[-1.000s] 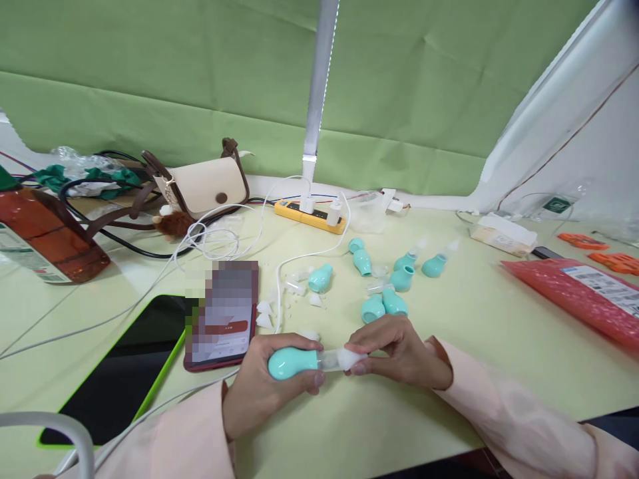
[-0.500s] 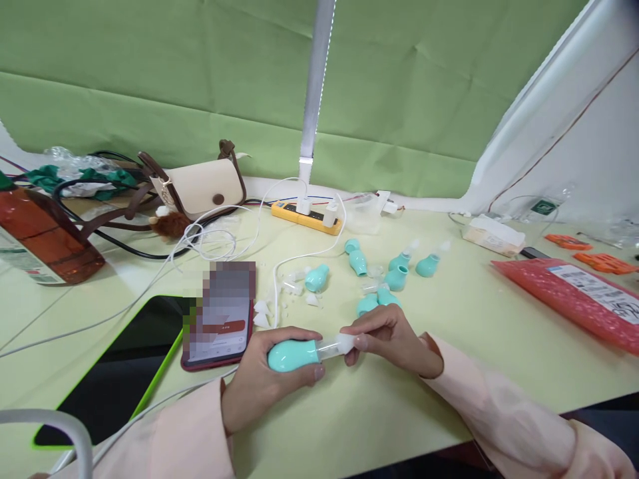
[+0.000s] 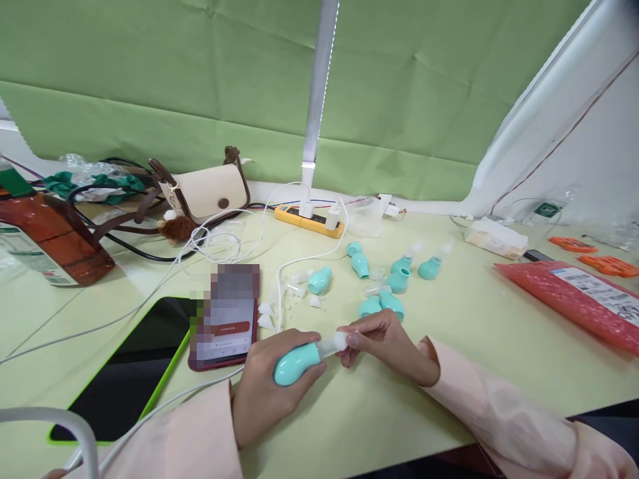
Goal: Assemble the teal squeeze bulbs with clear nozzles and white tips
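Above the near part of the counter, we hold a teal bulb in our left hand, fingers and thumb curled around its sides. A clear tube stands out of its mouth, angled slightly upward, with a white tip at the far end. Our right hand pinches that tip between thumb and fingertips. Beyond our hands lie loose bulbs and cones; a red phone lies near our left hand.
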The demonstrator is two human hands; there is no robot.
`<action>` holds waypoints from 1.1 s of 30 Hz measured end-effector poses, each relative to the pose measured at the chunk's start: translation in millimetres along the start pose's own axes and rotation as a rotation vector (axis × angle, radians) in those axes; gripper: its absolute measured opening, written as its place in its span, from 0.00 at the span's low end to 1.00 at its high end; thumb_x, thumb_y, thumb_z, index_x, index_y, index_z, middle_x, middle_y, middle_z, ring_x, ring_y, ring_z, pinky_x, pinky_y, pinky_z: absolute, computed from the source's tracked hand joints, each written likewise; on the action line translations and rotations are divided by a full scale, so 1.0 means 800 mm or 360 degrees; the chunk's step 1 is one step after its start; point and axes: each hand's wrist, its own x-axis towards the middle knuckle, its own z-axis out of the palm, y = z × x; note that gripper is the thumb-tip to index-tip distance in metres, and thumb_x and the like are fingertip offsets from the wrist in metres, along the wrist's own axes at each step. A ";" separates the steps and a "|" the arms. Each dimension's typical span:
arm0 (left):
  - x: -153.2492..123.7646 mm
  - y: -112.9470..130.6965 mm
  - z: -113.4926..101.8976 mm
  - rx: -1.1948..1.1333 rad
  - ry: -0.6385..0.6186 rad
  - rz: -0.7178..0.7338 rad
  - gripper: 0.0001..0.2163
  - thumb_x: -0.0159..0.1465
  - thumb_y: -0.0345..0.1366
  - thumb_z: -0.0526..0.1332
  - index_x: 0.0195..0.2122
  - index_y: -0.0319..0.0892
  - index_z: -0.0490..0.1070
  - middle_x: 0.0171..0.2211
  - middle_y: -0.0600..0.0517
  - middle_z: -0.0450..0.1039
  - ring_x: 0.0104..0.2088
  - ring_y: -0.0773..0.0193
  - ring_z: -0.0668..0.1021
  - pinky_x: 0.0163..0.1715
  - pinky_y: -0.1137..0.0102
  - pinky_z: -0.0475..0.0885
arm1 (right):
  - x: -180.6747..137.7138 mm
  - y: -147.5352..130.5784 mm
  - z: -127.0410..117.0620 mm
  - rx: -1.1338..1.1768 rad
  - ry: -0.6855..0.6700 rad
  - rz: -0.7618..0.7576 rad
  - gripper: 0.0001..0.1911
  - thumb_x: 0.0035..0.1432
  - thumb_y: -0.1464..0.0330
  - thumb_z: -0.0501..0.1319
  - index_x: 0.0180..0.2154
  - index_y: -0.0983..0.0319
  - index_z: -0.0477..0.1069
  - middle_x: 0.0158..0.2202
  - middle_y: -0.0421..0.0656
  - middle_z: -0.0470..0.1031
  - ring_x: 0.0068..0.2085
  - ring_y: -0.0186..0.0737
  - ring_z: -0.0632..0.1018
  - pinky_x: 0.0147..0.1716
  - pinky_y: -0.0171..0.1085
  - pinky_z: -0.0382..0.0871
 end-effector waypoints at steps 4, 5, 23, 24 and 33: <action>-0.006 0.000 0.000 0.0062 -0.0126 -0.0026 0.18 0.49 0.40 0.64 0.42 0.45 0.68 0.40 0.50 0.73 0.40 0.56 0.74 0.42 0.64 0.67 | 0.001 -0.005 0.001 -0.0026 0.0187 -0.0033 0.11 0.48 0.64 0.61 0.24 0.66 0.74 0.18 0.40 0.71 0.19 0.29 0.69 0.20 0.32 0.68; -0.008 0.000 0.000 0.0033 -0.0165 -0.0036 0.22 0.48 0.40 0.64 0.45 0.46 0.66 0.43 0.49 0.72 0.43 0.55 0.72 0.43 0.63 0.66 | 0.001 -0.008 -0.003 -0.0070 0.0254 -0.0089 0.10 0.47 0.64 0.61 0.23 0.66 0.74 0.16 0.39 0.69 0.17 0.28 0.67 0.18 0.31 0.66; -0.007 0.003 -0.003 0.0060 -0.0460 0.0156 0.09 0.59 0.29 0.50 0.40 0.45 0.64 0.45 0.48 0.63 0.45 0.62 0.68 0.43 0.69 0.63 | -0.008 -0.070 -0.214 -0.1592 0.1483 -0.0009 0.14 0.41 0.61 0.62 0.23 0.67 0.74 0.16 0.42 0.69 0.18 0.31 0.63 0.17 0.32 0.55; -0.007 0.003 -0.003 0.0074 -0.0463 0.0158 0.09 0.59 0.29 0.50 0.39 0.45 0.64 0.45 0.48 0.62 0.45 0.62 0.68 0.43 0.69 0.63 | -0.006 -0.068 -0.217 -0.1631 0.1451 0.0045 0.14 0.42 0.61 0.62 0.23 0.67 0.74 0.17 0.43 0.70 0.18 0.31 0.63 0.17 0.32 0.55; -0.006 0.002 -0.001 0.0056 -0.0397 0.0222 0.09 0.59 0.28 0.50 0.38 0.44 0.64 0.44 0.49 0.63 0.43 0.63 0.69 0.42 0.70 0.64 | -0.004 -0.060 -0.204 -0.1914 0.1731 -0.0463 0.16 0.44 0.60 0.60 0.30 0.66 0.75 0.15 0.39 0.65 0.18 0.31 0.64 0.20 0.32 0.59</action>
